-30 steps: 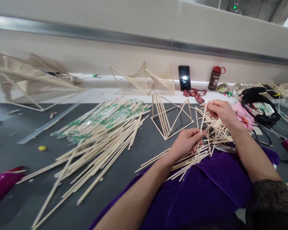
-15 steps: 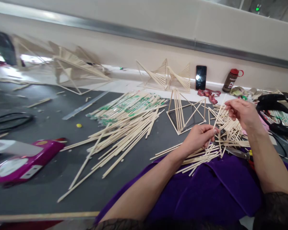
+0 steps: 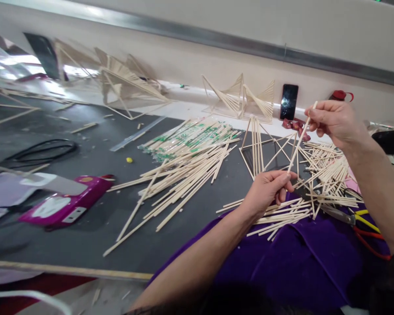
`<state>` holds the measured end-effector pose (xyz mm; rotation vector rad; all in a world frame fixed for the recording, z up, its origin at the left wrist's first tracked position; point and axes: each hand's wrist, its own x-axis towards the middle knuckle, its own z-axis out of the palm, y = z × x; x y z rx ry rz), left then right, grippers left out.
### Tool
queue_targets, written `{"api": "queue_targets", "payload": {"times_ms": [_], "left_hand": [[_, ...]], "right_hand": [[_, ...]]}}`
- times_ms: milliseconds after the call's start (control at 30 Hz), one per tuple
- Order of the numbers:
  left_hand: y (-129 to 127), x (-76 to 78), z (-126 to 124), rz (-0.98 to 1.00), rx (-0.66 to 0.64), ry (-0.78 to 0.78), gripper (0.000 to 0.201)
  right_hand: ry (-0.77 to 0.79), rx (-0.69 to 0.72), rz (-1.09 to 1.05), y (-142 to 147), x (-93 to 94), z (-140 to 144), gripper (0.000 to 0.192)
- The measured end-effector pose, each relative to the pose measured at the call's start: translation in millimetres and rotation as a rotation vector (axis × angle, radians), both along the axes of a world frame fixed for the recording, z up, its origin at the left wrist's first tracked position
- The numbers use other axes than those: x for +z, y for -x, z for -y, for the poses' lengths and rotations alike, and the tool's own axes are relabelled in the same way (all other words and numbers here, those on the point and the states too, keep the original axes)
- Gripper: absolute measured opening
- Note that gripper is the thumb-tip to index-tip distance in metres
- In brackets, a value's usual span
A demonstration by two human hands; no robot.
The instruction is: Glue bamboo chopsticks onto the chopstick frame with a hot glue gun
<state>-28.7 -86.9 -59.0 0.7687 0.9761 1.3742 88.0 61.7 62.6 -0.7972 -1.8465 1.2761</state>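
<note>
A thin pale wooden stick [image 3: 301, 141] slants between my two hands. My left hand [image 3: 269, 189] pinches its lower end, and my right hand [image 3: 336, 120] grips near the top between thumb and fingers. Just behind them stands a small frame of joined sticks [image 3: 256, 151]. To the right lies a heap of short sticks [image 3: 330, 164]. Below my left hand, several sticks [image 3: 284, 215] rest partly on purple cloth [image 3: 298, 258]. Pliers [image 3: 343, 215] with yellow and red handles lie under my right forearm.
Long loose sticks [image 3: 187, 177] and plastic-wrapped sticks [image 3: 197, 135] cover the middle of the dark table. A magenta tool [image 3: 68, 203] lies at left, near a black cable [image 3: 46, 151]. Stick models [image 3: 239, 100], a phone [image 3: 289, 103] and a red-capped bottle [image 3: 339, 95] stand along the wall.
My right hand, previously apart from the stick with fingers loosely curled, has closed on its upper end. My left hand still holds the lower part. The view has shifted left.
</note>
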Motion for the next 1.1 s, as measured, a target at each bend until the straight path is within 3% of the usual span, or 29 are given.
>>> {"api": "queue_targets", "payload": {"times_ms": [200, 333, 533, 667, 833, 1100], "left_hand": [[11.5, -5.7, 3.2, 0.166, 0.041, 0.098, 0.021], [11.6, -9.3, 2.6, 0.182, 0.087, 0.155, 0.023], [6.6, -16.4, 2.5, 0.256, 0.167, 0.278, 0.027], [4.6, -18.6, 3.6, 0.345, 0.238, 0.341, 0.029], [3.6, -13.3, 1.4, 0.415, 0.274, 0.419, 0.016], [7.3, -12.1, 4.1, 0.470, 0.272, 0.498, 0.008]], "right_hand": [[0.053, 0.125, 0.207, 35.6, 0.7, -17.5, 0.011], [0.088, 0.134, 0.330, 57.5, -0.8, -26.4, 0.015], [0.096, 0.190, 0.356, 83.2, -15.6, -43.2, 0.009], [0.067, 0.233, 0.386, 94.6, -24.9, -55.0, 0.009], [0.060, 0.282, 0.429, 103.8, -33.5, -63.4, 0.007], [0.038, 0.262, 0.451, 108.6, -36.8, -65.0, 0.009]]}}
